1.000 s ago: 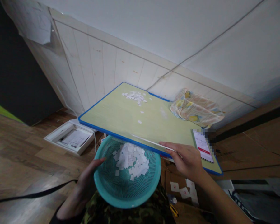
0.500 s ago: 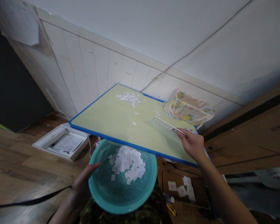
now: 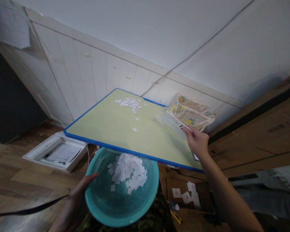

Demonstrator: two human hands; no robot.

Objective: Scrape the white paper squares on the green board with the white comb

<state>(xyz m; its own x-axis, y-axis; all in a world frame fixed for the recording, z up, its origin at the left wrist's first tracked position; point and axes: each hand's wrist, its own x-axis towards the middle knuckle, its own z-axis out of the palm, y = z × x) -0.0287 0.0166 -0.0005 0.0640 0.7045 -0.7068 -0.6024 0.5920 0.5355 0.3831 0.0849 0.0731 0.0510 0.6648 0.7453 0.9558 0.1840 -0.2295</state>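
Note:
My left hand [image 3: 83, 185] grips the left rim of a round teal plastic basket [image 3: 122, 212], thumb over the edge. A heap of small white paper squares [image 3: 128, 170] lies inside it, under the table's near edge. In my right hand [image 3: 197, 141] is a white flat tool with a row of slots [image 3: 175, 121], its body pale and blurred; I cannot tell its exact kind. The tool is over the right part of a yellow-green table [image 3: 103, 125] with a blue rim. More white paper pieces [image 3: 129, 103] are piled at the table's far left, with a few scattered singly.
A patterned cloth-lined basket [image 3: 192, 111] sits at the table's far right corner by the wall. Cardboard boxes [image 3: 256, 138] stand to the right. On the floor are an open white box [image 3: 60, 154], white cards [image 3: 186, 196] and a yellow cutter [image 3: 176, 217].
My right hand has moved the slotted tool up and away, closer to the cloth-lined basket. The view has shifted slightly; my left hand keeps its hold on the teal basket.

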